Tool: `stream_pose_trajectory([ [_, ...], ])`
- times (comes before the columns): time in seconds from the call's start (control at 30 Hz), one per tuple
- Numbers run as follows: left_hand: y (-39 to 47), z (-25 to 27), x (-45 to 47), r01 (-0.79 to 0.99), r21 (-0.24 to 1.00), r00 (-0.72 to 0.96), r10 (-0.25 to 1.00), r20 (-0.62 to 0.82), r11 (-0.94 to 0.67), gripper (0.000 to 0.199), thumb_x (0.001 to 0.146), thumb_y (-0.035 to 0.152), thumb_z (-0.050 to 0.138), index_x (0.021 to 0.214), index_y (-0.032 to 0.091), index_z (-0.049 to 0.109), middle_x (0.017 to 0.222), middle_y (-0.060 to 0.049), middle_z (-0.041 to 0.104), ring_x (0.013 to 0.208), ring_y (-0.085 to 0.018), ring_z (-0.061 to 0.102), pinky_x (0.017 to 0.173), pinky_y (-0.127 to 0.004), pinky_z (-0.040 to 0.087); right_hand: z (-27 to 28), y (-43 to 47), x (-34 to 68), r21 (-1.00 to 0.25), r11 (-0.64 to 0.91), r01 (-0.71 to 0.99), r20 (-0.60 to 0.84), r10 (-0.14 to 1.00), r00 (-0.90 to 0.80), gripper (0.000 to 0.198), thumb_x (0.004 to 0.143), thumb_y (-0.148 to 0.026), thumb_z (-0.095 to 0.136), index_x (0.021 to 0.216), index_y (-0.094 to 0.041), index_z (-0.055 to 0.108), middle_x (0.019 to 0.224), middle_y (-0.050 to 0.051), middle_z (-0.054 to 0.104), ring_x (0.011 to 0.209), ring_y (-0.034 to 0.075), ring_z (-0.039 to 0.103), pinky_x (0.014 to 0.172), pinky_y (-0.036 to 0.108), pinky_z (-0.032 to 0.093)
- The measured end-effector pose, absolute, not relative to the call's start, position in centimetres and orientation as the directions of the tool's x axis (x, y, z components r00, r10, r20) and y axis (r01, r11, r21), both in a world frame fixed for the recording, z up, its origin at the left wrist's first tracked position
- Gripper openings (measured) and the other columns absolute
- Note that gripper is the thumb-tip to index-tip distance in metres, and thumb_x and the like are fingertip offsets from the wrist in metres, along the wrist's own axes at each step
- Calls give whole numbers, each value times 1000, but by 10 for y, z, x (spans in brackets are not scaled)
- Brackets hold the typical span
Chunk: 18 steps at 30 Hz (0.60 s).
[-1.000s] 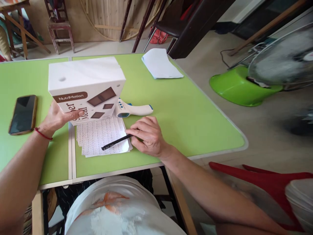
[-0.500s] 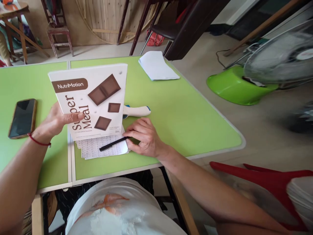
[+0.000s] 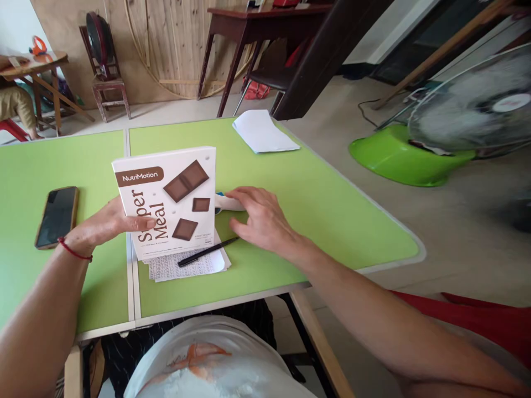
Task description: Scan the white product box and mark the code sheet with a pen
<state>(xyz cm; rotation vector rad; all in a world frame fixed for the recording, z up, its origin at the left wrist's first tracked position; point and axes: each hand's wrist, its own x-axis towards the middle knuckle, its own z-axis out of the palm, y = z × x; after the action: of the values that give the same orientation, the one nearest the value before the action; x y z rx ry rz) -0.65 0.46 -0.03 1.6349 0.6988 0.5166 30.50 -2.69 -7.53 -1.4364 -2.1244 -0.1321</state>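
Observation:
My left hand (image 3: 118,224) is closed around a white NutriMotion Super Meal box (image 3: 182,177), thumb across its front. The box stands nearly upright, chocolate pieces printed on it. Beneath and in front of it lies a small stack of handwritten sheets (image 3: 186,268). A black pen (image 3: 205,252) rests across those sheets, its end projecting past their right edge. My right hand (image 3: 265,218) is open, thumb apart from the curved fingers, its fingertips over a white-handled thing with blue parts (image 3: 227,203). The box hides the rest of that thing; I cannot tell whether my fingers touch it.
A phone (image 3: 57,216) lies left on the green table (image 3: 332,221). Folded white paper (image 3: 265,131) sits near the far edge. On the floor to the right are a fan (image 3: 477,105) and a green stool (image 3: 406,160). Another person's leg (image 3: 20,108) shows far left.
My right hand has moved from beside the pen's end up to the white handle. The pen stays on the sheets. My left hand still holds the box; the whole view has shifted.

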Motion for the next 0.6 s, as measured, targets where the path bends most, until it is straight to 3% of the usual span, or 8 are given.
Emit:
stream_pose_trajectory([
  [0.1, 4, 2, -5, 174, 978, 717, 696, -45, -115, 56, 84, 32, 73, 133, 13, 55, 123, -12, 66, 106, -27, 64, 87, -34, 53, -63, -8, 304, -174, 350, 920, 247, 920, -303, 58, 76, -21, 56, 133, -12, 51, 129, 21, 58, 113, 36, 55, 92, 51, 41],
  [0.2, 4, 1, -5, 209, 969, 703, 710, -54, -133, 55, 81, 33, 74, 130, 14, 57, 119, -12, 67, 105, -26, 65, 84, -33, 54, -55, 2, 301, -155, 328, 932, 30, 945, -327, 54, 80, -24, 52, 133, -14, 50, 111, 18, 64, 98, 32, 59, 85, 46, 42],
  [0.3, 3, 2, -4, 205, 970, 701, 711, -53, -130, 57, 81, 33, 75, 132, 15, 54, 119, -12, 67, 108, -27, 64, 84, -33, 54, -52, 5, 301, -215, 294, 931, -66, 947, -315, 42, 81, -24, 51, 122, -18, 57, 95, 12, 64, 87, 27, 58, 77, 38, 43],
  [0.4, 2, 4, -3, 191, 974, 708, 705, -49, -125, 55, 81, 33, 75, 129, 15, 56, 122, -12, 66, 107, -26, 64, 85, -32, 54, -48, -1, 306, -417, 150, 896, -32, 983, -180, 36, 78, -24, 55, 113, -17, 59, 95, 11, 64, 82, 24, 59, 69, 35, 44],
  [0.47, 2, 4, -2, 175, 975, 715, 699, -32, -135, 50, 81, 32, 75, 125, 14, 58, 124, -13, 65, 105, -24, 64, 85, -32, 54, -42, -10, 306, -605, 16, 796, 76, 996, 38, 38, 73, -27, 62, 110, -17, 57, 99, 12, 65, 83, 24, 60, 69, 36, 47],
  [0.53, 1, 4, -1, 169, 975, 714, 700, -23, -141, 48, 80, 31, 75, 123, 14, 59, 124, -13, 64, 105, -24, 64, 85, -32, 54, -32, -26, 300, -808, -1, 589, 177, 953, 245, 41, 67, -30, 68, 105, -19, 56, 97, 9, 65, 80, 23, 61, 68, 37, 49],
  [0.6, 1, 3, -2, 174, 974, 709, 705, -21, -145, 50, 80, 31, 75, 125, 15, 58, 123, -13, 65, 108, -25, 63, 85, -32, 54, -24, -46, 285, -953, 122, 276, 204, 934, 293, 33, 67, -31, 67, 96, -22, 55, 81, 3, 62, 66, 19, 58, 61, 35, 50],
])
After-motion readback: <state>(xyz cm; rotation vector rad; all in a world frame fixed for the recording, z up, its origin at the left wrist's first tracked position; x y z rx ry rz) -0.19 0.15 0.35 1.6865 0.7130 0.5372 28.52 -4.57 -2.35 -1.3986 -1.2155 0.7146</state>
